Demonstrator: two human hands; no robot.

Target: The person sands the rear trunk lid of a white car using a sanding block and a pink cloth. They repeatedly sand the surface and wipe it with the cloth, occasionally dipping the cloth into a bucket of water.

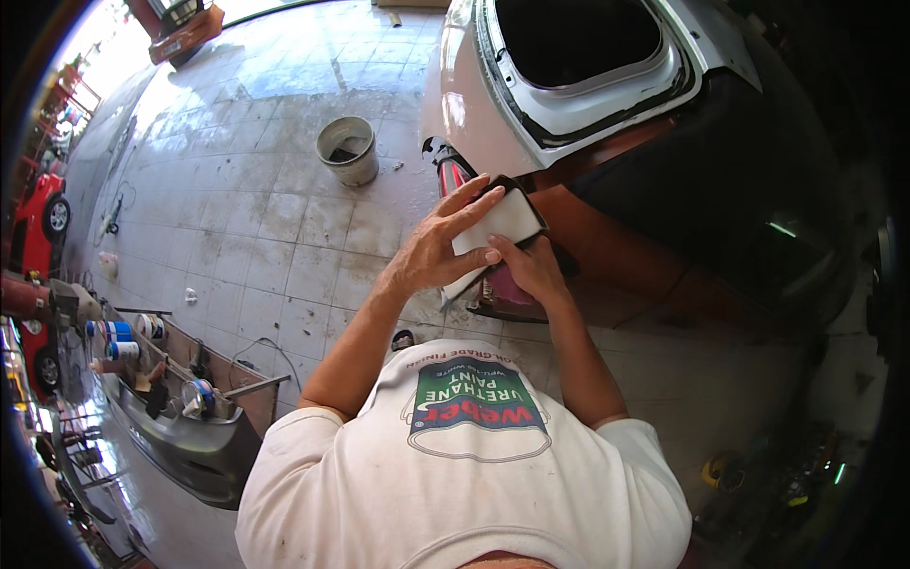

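Note:
In front of my chest I hold a flat white sheet with dark edges, which looks like a piece of sandpaper. My left hand grips it from the left, with the fingers along its far edge and the thumb across its near part. On the other side my right hand pinches it, thumb on the white face and fingers hidden beneath. A dark pink patch of material shows just under the sheet, beside my right hand. Right behind the sheet is the red tail light of a white car body.
A grey bucket stands on the tiled floor, ahead and left. At lower left, a dark grey bumper lies near a board with several paint cans. The car's dark-and-brown rear panel fills the right side.

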